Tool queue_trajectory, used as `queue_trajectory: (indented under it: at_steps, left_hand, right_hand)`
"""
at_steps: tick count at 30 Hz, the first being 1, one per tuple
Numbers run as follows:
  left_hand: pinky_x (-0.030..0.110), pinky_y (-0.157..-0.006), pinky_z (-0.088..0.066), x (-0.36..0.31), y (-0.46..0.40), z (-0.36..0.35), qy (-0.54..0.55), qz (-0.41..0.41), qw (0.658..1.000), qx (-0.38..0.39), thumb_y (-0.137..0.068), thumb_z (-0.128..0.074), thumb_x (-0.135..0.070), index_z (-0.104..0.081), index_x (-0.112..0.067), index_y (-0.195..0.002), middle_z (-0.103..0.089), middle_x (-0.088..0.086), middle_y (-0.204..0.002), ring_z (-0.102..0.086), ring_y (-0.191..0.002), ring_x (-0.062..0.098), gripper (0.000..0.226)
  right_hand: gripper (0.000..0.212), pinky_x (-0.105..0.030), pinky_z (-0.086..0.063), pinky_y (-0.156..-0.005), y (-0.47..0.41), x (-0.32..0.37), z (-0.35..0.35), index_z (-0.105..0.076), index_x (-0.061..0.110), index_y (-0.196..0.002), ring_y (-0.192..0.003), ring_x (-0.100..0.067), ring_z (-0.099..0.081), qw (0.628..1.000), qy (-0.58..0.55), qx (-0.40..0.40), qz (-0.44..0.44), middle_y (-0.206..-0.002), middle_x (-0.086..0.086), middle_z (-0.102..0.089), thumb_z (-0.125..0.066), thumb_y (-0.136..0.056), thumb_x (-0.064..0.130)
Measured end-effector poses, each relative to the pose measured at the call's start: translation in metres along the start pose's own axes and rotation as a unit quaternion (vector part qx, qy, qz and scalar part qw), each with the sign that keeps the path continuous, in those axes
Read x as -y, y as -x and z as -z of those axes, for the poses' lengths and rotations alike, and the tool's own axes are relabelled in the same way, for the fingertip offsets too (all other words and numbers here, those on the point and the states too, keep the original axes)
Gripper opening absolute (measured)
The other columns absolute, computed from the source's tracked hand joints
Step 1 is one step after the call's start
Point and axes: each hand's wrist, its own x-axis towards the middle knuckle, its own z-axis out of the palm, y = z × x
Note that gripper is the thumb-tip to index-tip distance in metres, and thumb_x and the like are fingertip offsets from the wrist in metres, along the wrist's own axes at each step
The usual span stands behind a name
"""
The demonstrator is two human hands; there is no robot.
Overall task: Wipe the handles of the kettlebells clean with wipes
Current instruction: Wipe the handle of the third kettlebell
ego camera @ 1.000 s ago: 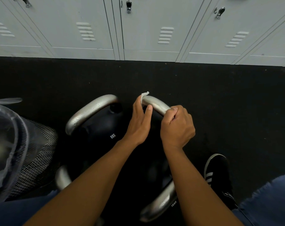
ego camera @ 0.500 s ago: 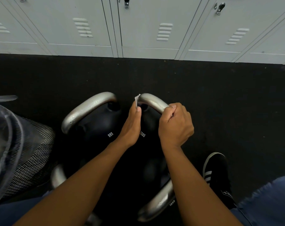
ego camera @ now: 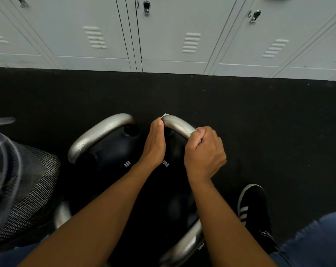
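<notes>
Right hand (ego camera: 204, 153) gripping kettlebell handle (ego camera: 179, 127), left hand (ego camera: 154, 143) pressing wipe (ego camera: 165, 115) (mostly hidden) against it

The left hand (ego camera: 153, 145) is pressing a small white wipe (ego camera: 165, 114) against the left bend of a curved silver metal kettlebell handle (ego camera: 177, 126), only the wipe's corner showing past the fingertips. The right hand (ego camera: 204, 154) is curling around the same handle's right end. Just left of the left hand, a black kettlebell marked 8KG (ego camera: 113, 157) is sitting on the black rubber floor (ego camera: 259, 122). Beyond both hands, pale grey metal lockers (ego camera: 182, 35) are lining the floor's edge.
</notes>
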Motion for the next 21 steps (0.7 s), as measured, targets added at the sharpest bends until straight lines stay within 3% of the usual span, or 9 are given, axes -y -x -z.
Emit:
queue_trajectory:
  at_steps: [2,7,9,13,14,17,19,21]
  left_hand:
    - [0.043,-0.119,-0.034,0.001,-0.002,0.000,0.029,0.022,0.999,-0.006,-0.085,-0.024,-0.083,-0.054,-0.035,-0.140,-0.058,-0.010,-0.141,-0.051,-0.134,0.007,0.079]
    - [0.039,-0.115,-0.037,-0.007,0.009,-0.006,0.026,-0.068,0.997,-0.037,-0.100,-0.020,-0.067,-0.049,-0.032,-0.142,-0.055,-0.007,-0.143,-0.049,-0.136,0.009,0.062]
    - [0.041,-0.119,-0.034,-0.002,0.002,-0.004,0.034,-0.012,0.999,-0.020,-0.098,-0.021,-0.071,-0.051,-0.036,-0.144,-0.055,-0.008,-0.146,-0.048,-0.138,0.009,0.065]
    - [0.041,-0.125,-0.023,0.002,-0.007,0.000,-0.016,0.106,0.994,-0.007,-0.077,-0.013,-0.089,-0.040,-0.028,-0.156,-0.042,-0.002,-0.160,-0.036,-0.147,0.011,0.104]
    - [0.040,-0.125,-0.025,0.001,-0.006,0.000,0.006,0.099,0.995,-0.010,-0.075,-0.015,-0.090,-0.044,-0.030,-0.153,-0.046,-0.004,-0.157,-0.039,-0.145,0.010,0.103]
    - [0.040,-0.117,-0.036,-0.011,0.004,-0.005,0.090,-0.011,0.995,-0.030,-0.092,-0.023,-0.075,-0.059,-0.035,-0.136,-0.062,-0.008,-0.139,-0.052,-0.134,0.009,0.069]
    - [0.050,-0.115,-0.039,-0.012,0.007,-0.008,0.074,-0.061,0.995,-0.035,-0.099,-0.022,-0.067,-0.058,-0.028,-0.134,-0.062,-0.003,-0.136,-0.054,-0.132,0.018,0.063]
    - [0.050,-0.116,-0.038,-0.011,0.007,-0.006,0.056,-0.051,0.997,-0.029,-0.098,-0.023,-0.068,-0.057,-0.031,-0.136,-0.062,-0.004,-0.136,-0.054,-0.132,0.017,0.064]
  right_hand:
    - [0.035,-0.017,-0.019,-0.052,0.000,0.000,0.000,-0.064,0.019,-0.077,-0.058,-0.009,-0.042,1.000,-0.002,-0.002,0.000,-0.067,0.006,-0.055,-0.039,-0.098,0.029]
    - [0.035,-0.016,-0.019,-0.053,0.000,-0.001,0.000,-0.065,0.019,-0.078,-0.058,-0.010,-0.043,1.000,0.000,0.004,-0.003,-0.067,0.006,-0.054,-0.038,-0.098,0.029]
    - [0.034,-0.017,-0.018,-0.053,0.000,0.000,0.000,-0.065,0.019,-0.077,-0.059,-0.010,-0.042,1.000,-0.003,-0.001,-0.002,-0.067,0.006,-0.055,-0.039,-0.097,0.028]
    - [0.034,-0.023,-0.021,-0.051,0.001,-0.001,0.000,-0.063,0.019,-0.076,-0.058,-0.011,-0.044,1.000,-0.009,-0.001,-0.001,-0.067,0.006,-0.054,-0.039,-0.097,0.027]
    - [0.034,-0.025,-0.023,-0.052,0.000,-0.001,0.000,-0.063,0.019,-0.076,-0.058,-0.011,-0.045,1.000,-0.011,0.001,-0.003,-0.067,0.006,-0.055,-0.039,-0.097,0.028]
    - [0.035,-0.026,-0.026,-0.055,0.000,-0.001,0.000,-0.064,0.019,-0.077,-0.059,-0.010,-0.046,1.000,-0.015,0.006,-0.009,-0.068,0.006,-0.055,-0.037,-0.097,0.028]
    - [0.035,-0.026,-0.025,-0.054,0.000,0.000,0.001,-0.064,0.020,-0.077,-0.059,-0.010,-0.046,1.000,-0.017,0.007,-0.011,-0.068,0.007,-0.056,-0.037,-0.097,0.029]
    - [0.035,-0.025,-0.024,-0.053,0.001,0.000,0.002,-0.064,0.020,-0.078,-0.060,-0.010,-0.046,1.000,-0.018,0.014,-0.012,-0.069,0.007,-0.056,-0.037,-0.097,0.030]
